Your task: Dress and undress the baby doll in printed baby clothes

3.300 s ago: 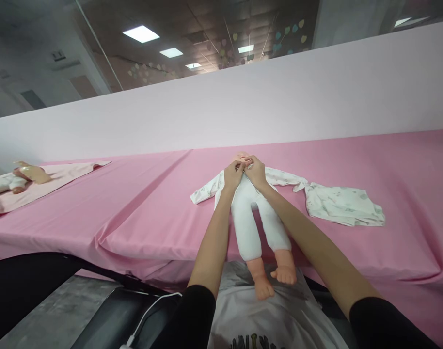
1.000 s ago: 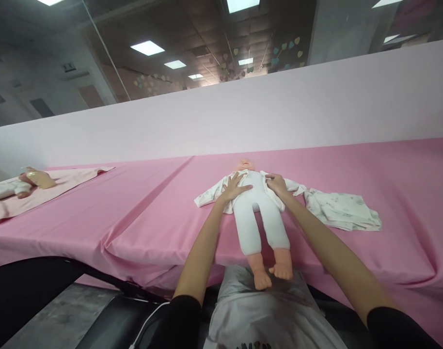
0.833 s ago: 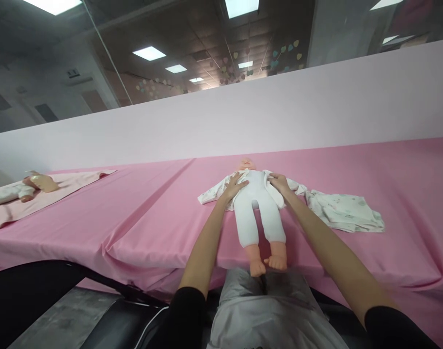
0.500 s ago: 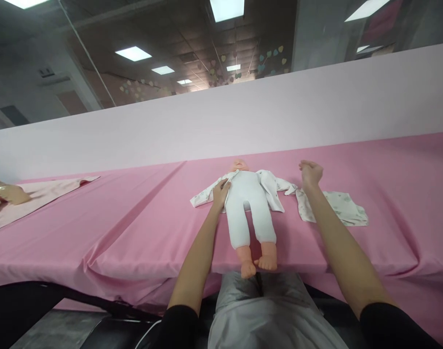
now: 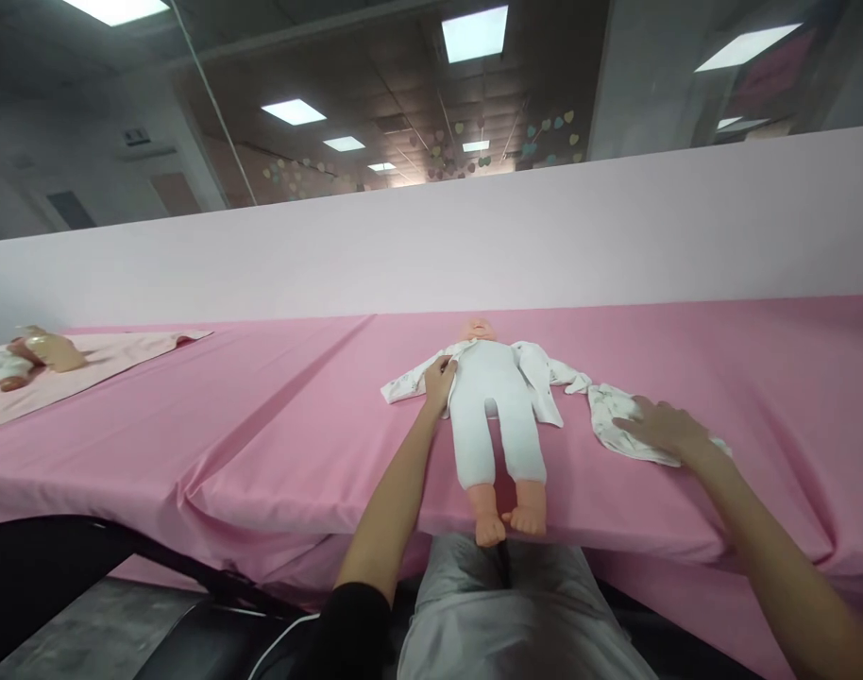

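Observation:
A baby doll [image 5: 497, 401] in a white bodysuit lies on its back, its feet at the table's near edge. Spread open beneath it is a small printed baby shirt [image 5: 541, 378], one sleeve out to each side. My left hand [image 5: 440, 382] is closed on the shirt's edge at the doll's left side in the view. To the right, my right hand [image 5: 662, 425] lies with fingers stretched out over a folded printed baby garment [image 5: 608, 411], touching it and partly hiding it.
A pink cloth [image 5: 282, 444] covers the long table, with a white wall panel [image 5: 431, 250] behind it. At far left a pump bottle [image 5: 56, 349] and another doll [image 5: 7, 366] lie on a pale mat [image 5: 120, 368]. A black chair [image 5: 211, 642] stands below left.
My right hand has come down and to the right, from a curled pose above the table onto the folded garment. My left hand stays at the shirt. The view has shifted slightly.

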Motion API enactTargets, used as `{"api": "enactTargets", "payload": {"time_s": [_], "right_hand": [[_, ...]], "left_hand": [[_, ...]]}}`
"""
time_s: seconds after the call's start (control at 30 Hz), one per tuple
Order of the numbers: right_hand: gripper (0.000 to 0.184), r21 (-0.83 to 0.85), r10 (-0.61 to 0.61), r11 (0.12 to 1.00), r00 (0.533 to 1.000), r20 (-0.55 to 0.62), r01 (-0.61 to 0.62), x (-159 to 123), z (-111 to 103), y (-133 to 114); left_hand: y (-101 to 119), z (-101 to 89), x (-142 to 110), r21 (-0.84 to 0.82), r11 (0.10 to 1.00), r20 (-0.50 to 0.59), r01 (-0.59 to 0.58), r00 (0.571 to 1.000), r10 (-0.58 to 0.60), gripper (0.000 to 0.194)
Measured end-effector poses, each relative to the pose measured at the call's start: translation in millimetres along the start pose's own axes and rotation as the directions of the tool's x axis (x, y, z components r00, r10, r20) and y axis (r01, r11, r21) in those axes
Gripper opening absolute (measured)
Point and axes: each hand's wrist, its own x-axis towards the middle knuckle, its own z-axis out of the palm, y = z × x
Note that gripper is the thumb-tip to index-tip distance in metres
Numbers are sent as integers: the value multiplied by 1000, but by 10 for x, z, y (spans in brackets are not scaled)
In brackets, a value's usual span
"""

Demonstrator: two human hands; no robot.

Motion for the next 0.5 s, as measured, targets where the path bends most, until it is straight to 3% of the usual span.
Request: {"api": "enactTargets", "payload": {"time_s": [0.13,0.2,0.3,0.4,0.5], "right_hand": [[6,20,-6,1000,1000,-17,7,4,-264,-109],[7,55,6,998,988,-154,3,-2,-479,-265],[19,187,-119,958,896,-427,217,-89,-877,-670],[32,363,-326,769,812,-485,526,-244,-1228,-1236],[41,467,-626,570,725,-286,676,-378,-1379,-1794]], "left_hand": [[32,-2,-10,34,999,20,14,1000,-15,24],[75,-28,-19,84,996,17,-17,1000,16,26],[168,-104,-25,248,947,-26,-204,976,217,28],[270,-165,-30,319,825,-2,-466,870,492,36],[356,-149,-57,288,783,-111,-551,793,599,57]]}}
